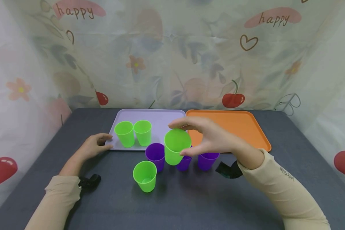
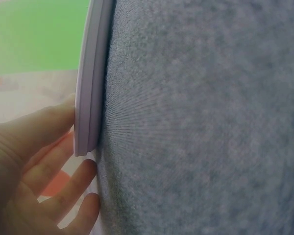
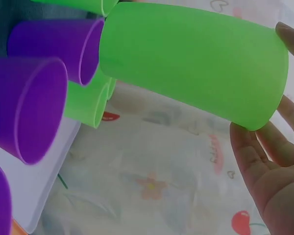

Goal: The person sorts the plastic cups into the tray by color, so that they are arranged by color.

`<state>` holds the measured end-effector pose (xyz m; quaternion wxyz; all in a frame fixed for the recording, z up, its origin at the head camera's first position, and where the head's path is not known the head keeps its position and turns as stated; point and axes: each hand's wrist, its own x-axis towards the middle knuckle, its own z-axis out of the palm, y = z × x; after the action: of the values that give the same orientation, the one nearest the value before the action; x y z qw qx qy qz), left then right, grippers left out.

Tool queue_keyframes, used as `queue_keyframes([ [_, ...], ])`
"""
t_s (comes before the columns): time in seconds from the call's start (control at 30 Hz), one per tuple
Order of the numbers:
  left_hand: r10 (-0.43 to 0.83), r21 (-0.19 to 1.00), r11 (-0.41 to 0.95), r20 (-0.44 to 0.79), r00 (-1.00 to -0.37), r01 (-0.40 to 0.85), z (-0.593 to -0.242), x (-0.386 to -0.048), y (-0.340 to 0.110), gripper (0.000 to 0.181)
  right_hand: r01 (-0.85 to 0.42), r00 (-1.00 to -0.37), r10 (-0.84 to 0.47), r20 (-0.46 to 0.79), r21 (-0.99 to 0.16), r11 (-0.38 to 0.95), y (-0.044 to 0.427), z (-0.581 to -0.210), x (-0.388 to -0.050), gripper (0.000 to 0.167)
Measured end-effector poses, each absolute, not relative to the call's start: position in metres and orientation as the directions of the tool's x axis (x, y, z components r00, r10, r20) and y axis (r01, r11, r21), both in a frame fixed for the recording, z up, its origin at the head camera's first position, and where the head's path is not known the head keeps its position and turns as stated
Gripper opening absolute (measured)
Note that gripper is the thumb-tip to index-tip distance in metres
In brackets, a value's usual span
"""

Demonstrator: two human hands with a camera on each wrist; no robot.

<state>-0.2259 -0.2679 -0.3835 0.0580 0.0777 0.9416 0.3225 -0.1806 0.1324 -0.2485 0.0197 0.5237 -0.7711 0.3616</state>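
Note:
My right hand [image 1: 210,135] holds a green cup [image 1: 173,150] by its rim, thumb on one side and fingers on the other. The cup hangs above a row of purple cups and partly hides one. The right wrist view shows the held green cup [image 3: 191,63] tilted, with the fingers [image 3: 242,147] at its rim. My left hand [image 1: 95,145] touches the left edge of the lavender tray [image 1: 166,119]; in the left wrist view, the thumb [image 2: 44,122] lies against the tray rim [image 2: 90,83]. Two green cups [image 1: 125,135] stand upright on that tray.
Purple cups [image 1: 155,153] stand in front of the trays, one [image 1: 207,159] at the right of their row. Nearer me is another upright green cup [image 1: 145,179]. An orange tray [image 1: 233,124] adjoins the lavender one. A printed curtain [image 1: 172,64] closes off the table's back.

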Motion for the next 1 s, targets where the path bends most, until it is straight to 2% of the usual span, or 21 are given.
queue_keyframes([
  [0.4, 0.172, 0.614, 0.783, -0.069, -0.983, 0.094, -0.385, -0.227, -0.269, 0.049, -0.789, -0.529, -0.751, 0.396, -0.556, 0.262, 0.126, -0.24, -0.207, 0.056],
  [0.63, 0.178, 0.619, 0.778, -0.051, -0.983, 0.109, -0.385, -0.227, -0.268, 0.048, -0.743, -0.592, -0.723, 0.356, -0.589, 0.318, 0.121, -0.239, -0.229, 0.054],
  [1.0, 0.192, 0.625, 0.77, -0.034, -0.981, 0.129, -0.385, -0.226, -0.269, 0.047, -0.691, -0.645, -0.718, 0.26, -0.6, 0.403, 0.11, -0.246, -0.258, 0.055],
])
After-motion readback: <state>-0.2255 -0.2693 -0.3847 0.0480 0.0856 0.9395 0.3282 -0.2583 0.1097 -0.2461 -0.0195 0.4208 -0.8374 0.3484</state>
